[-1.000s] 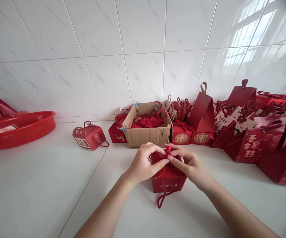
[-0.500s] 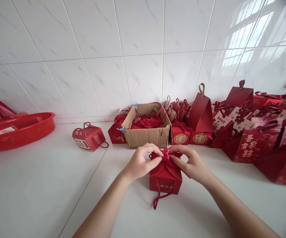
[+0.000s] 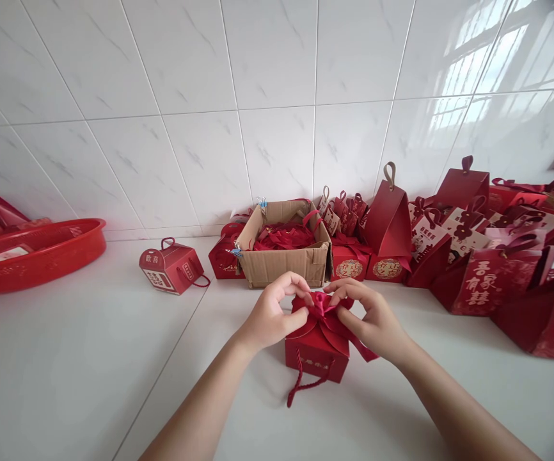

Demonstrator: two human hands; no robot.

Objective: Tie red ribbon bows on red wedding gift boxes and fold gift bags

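Left fingers and right fingers tight on red bow, white tabletop below, tiled wall behind

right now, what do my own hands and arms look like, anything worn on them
Your left hand and right hand are ungloved, with no rings, watch or bracelet visible. Both forearms are uncovered, with no sleeves in view.
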